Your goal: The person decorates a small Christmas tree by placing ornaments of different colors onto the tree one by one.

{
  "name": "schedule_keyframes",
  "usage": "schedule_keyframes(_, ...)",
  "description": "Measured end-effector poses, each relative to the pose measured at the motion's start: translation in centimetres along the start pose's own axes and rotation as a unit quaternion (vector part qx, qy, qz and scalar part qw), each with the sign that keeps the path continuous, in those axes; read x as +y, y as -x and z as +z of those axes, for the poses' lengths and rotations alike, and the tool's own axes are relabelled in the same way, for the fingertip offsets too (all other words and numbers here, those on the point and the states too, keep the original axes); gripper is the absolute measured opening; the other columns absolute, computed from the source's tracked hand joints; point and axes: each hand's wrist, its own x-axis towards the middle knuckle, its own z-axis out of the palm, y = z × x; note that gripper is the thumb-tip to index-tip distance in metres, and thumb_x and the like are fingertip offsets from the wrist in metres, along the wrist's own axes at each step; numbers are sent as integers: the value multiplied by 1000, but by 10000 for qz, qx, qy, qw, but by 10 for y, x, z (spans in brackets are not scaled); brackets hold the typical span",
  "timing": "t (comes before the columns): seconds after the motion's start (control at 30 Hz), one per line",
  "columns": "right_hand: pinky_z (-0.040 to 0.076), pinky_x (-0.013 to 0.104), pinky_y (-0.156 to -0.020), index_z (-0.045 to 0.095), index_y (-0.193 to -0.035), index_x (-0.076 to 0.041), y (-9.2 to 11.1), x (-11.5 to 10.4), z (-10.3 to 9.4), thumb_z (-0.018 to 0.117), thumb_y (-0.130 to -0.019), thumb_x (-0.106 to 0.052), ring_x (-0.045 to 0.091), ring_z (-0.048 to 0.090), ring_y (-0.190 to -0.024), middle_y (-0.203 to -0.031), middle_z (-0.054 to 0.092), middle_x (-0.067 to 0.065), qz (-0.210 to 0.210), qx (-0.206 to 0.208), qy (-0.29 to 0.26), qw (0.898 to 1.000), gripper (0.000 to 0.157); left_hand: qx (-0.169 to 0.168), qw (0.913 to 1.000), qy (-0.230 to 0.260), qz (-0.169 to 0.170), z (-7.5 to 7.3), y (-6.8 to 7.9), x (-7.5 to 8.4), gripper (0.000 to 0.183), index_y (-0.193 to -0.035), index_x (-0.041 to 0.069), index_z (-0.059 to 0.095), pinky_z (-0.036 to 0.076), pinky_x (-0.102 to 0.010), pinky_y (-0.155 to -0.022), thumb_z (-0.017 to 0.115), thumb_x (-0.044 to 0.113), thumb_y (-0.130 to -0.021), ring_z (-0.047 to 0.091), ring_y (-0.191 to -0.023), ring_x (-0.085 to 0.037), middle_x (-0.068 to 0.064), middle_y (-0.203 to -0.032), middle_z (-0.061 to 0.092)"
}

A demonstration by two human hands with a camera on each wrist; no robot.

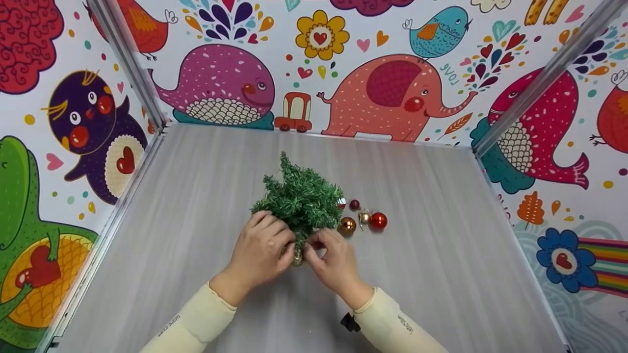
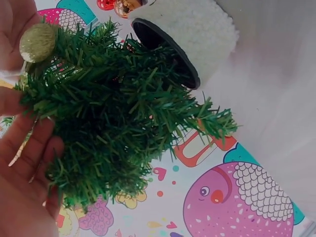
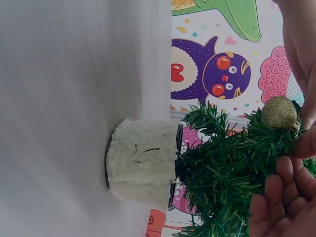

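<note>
A small green artificial Christmas tree point(image 1: 304, 196) stands in front of me, its base a white fleecy pot point(image 3: 140, 163) with a dark rim. A gold glitter Christmas ball point(image 3: 280, 112) hangs at the near branches, between both hands. My left hand point(image 1: 260, 245) has its curled fingers at the tree's near left side and pinches a branch tip beside the ball. From the other side, my right hand point(image 1: 336, 260) brings thumb and forefinger together at the ball's top. Exactly what lies between those fingertips is partly hidden.
Right of the tree lie a shiny copper-gold ball point(image 1: 347, 225), a red ball point(image 1: 378, 220), a small dark red ball point(image 1: 354, 205) and a small gold ornament point(image 1: 364, 217). Cartoon-printed walls point(image 1: 314, 44) with metal posts border the grey tabletop point(image 1: 441, 274).
</note>
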Motion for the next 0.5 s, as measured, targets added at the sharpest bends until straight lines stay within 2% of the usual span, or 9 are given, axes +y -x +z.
schedule_keyframes(0.23,51,22,-63,64,-83,-13,0,2,1,69,-82,-8,8,59,-72,-81,62,-7,-264,89,-179,9995,7,-74,10000,43,37,-1,0,1,18,-81,12,69,43,-47,-97,75,27,-73,62,-79,-24,-1,-81,67)
schedule_keyframes(0.4,52,22,-64,65,-85,-13,-3,2,-1,68,-85,-6,9,60,-74,-82,63,-5,-286,55,-589,9978,7,-81,9999,-127,-5,0,0,0,22,-83,12,70,44,-46,-98,81,27,-72,63,-80,-24,-2,-82,68)
schedule_keyframes(0.5,52,22,-65,65,-85,-14,-4,2,-3,69,-85,-5,8,60,-75,-83,62,-6,-209,-20,-618,9979,10,-74,9998,-199,-29,1,1,0,20,-83,12,71,43,-45,-98,82,24,-72,62,-80,-24,-2,-82,68)
